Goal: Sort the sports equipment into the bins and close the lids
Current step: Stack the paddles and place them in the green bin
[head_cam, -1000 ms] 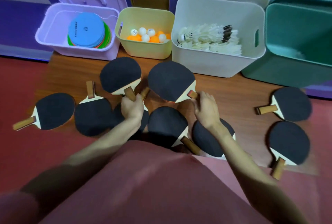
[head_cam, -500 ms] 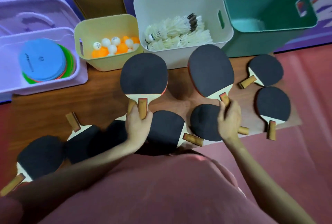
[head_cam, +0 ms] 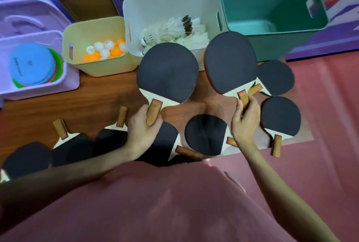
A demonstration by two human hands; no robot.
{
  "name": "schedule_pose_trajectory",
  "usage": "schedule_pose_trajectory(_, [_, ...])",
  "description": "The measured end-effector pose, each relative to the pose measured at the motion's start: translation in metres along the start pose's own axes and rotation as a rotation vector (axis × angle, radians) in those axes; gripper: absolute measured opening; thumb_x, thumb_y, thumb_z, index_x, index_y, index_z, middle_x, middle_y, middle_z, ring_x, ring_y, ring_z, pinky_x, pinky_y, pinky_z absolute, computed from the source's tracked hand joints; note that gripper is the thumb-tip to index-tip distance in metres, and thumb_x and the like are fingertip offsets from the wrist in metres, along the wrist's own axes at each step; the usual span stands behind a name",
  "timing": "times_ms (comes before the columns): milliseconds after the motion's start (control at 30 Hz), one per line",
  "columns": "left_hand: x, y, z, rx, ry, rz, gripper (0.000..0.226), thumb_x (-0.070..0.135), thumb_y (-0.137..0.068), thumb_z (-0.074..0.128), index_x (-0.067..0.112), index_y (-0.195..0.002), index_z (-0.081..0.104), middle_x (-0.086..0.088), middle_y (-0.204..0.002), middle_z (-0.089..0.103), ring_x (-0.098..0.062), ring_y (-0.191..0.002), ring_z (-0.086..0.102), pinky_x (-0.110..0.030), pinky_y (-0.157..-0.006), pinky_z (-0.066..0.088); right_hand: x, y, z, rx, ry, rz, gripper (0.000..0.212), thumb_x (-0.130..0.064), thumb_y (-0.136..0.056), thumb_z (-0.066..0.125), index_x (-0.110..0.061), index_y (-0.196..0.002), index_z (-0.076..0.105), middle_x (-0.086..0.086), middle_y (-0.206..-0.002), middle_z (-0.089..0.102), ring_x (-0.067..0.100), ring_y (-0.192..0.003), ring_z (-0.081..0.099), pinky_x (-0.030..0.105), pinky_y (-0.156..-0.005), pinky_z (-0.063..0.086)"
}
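Observation:
My left hand (head_cam: 142,128) grips the wooden handle of a black table tennis paddle (head_cam: 167,71), lifted above the wooden board. My right hand (head_cam: 245,120) grips the handle of a second black paddle (head_cam: 231,62), raised near the green bin (head_cam: 272,8), which holds nothing I can see. Several more black paddles lie flat on the board, among them one (head_cam: 206,135) between my hands and two at the right (head_cam: 280,118) (head_cam: 275,77). Others at the lower left are partly hidden by my left arm.
Four open bins line the back: a lilac bin (head_cam: 71,78) with flat coloured discs, a yellow bin (head_cam: 101,66) with white and orange balls, a white bin (head_cam: 171,2) with shuttlecocks, and the green one. Their lids lean behind them. Red floor surrounds the wooden board (head_cam: 38,109).
Both hands have lifted their paddles off the board and carried them up and to the right, toward the green bin. The camera view has swung right.

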State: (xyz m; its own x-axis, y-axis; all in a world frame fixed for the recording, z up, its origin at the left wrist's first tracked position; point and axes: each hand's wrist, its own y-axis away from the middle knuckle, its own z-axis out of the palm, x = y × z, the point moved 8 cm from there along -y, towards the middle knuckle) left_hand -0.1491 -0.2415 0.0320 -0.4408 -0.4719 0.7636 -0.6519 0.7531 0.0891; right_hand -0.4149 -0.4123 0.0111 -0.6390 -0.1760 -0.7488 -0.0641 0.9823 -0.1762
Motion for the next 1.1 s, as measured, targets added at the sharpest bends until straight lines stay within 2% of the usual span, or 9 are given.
schedule_pose_trajectory(67, [0.024,-0.003,0.023,0.014,0.016,0.010,0.030,0.014,-0.082,0.065,0.016,-0.063,0.042,0.006,-0.054,0.042,-0.005,-0.054,0.046,-0.019,-0.053,0.030,0.012,-0.019,-0.016,0.025,-0.002,-0.020,0.028,-0.017,-0.095,0.049,0.003,-0.114,0.055,0.019,-0.103,0.061,0.033,-0.097,0.054,0.019,-0.083,0.030])
schedule_pose_trajectory(200, [0.069,-0.023,0.064,0.044,0.072,0.004,0.027,0.015,-0.082,0.065,0.013,-0.065,0.044,0.005,-0.054,0.041,-0.009,-0.051,0.041,-0.022,-0.051,0.031,0.035,-0.066,-0.042,0.023,0.005,-0.058,0.030,-0.023,-0.097,0.050,-0.003,-0.118,0.055,0.011,-0.110,0.062,0.026,-0.100,0.055,0.017,-0.083,0.031])
schedule_pose_trajectory(300, [0.104,-0.050,0.088,0.016,0.145,-0.039,0.020,0.029,-0.078,0.061,0.015,-0.070,0.049,0.000,-0.058,0.050,-0.021,-0.056,0.051,-0.035,-0.056,0.041,0.044,-0.103,-0.061,0.054,-0.017,-0.071,0.033,-0.026,-0.097,0.047,-0.002,-0.117,0.057,0.011,-0.108,0.063,0.027,-0.099,0.056,0.017,-0.081,0.031])
schedule_pose_trajectory(467, [0.175,-0.116,0.121,-0.095,0.129,0.050,0.020,0.034,-0.085,0.062,0.017,-0.075,0.057,0.001,-0.057,0.052,-0.021,-0.057,0.052,-0.038,-0.059,0.045,0.053,-0.173,-0.082,0.097,-0.052,-0.092,0.034,-0.026,-0.096,0.046,-0.001,-0.114,0.059,0.013,-0.107,0.065,0.031,-0.099,0.058,0.026,-0.083,0.036])
schedule_pose_trajectory(567, [0.213,-0.160,0.140,-0.193,0.101,0.097,0.034,0.045,-0.088,0.058,0.017,-0.069,0.056,0.001,-0.052,0.052,-0.019,-0.052,0.051,-0.034,-0.058,0.043,0.058,-0.217,-0.091,0.102,-0.029,-0.118,0.033,-0.027,-0.095,0.045,-0.002,-0.111,0.059,0.014,-0.104,0.065,0.032,-0.097,0.057,0.032,-0.083,0.039])
schedule_pose_trajectory(700, [0.243,-0.207,0.180,-0.398,0.134,-0.035,0.036,0.041,-0.090,0.060,0.016,-0.065,0.052,0.001,-0.050,0.047,-0.013,-0.041,0.039,-0.025,-0.050,0.036,0.066,-0.268,-0.096,0.079,0.030,-0.112,0.031,-0.028,-0.096,0.044,-0.004,-0.108,0.058,0.015,-0.102,0.063,0.033,-0.095,0.056,0.032,-0.077,0.035])
schedule_pose_trajectory(833, [0.252,-0.238,0.226,-0.563,0.047,-0.164,0.029,0.036,-0.091,0.060,0.010,-0.080,0.056,0.000,-0.055,0.044,-0.006,-0.030,0.028,-0.018,-0.044,0.036,0.077,-0.303,-0.091,0.011,0.126,-0.097,0.033,-0.033,-0.094,0.042,-0.006,-0.101,0.059,0.015,-0.096,0.064,0.034,-0.090,0.056,0.036,-0.073,0.038])
schedule_pose_trajectory(967, [0.244,-0.261,0.269,-0.699,-0.092,-0.154,0.029,0.030,-0.092,0.059,0.011,-0.073,0.048,-0.003,-0.059,0.044,-0.008,-0.031,0.029,-0.016,-0.040,0.034,0.080,-0.320,-0.087,-0.022,0.228,-0.138,0.030,-0.031,-0.091,0.044,-0.004,-0.091,0.057,0.019,-0.088,0.063,0.039,-0.084,0.054,0.036,-0.065,0.034])
schedule_pose_trajectory(1100, [0.228,-0.277,0.305,-0.742,-0.158,-0.210,0.028,0.031,-0.095,0.057,0.013,-0.078,0.044,-0.003,-0.063,0.042,-0.011,-0.040,0.031,-0.015,-0.039,0.037,0.075,-0.330,-0.075,-0.068,0.349,-0.186,0.024,-0.024,-0.095,0.047,-0.002,-0.091,0.056,0.021,-0.088,0.062,0.041,-0.084,0.053,0.038,-0.068,0.032])
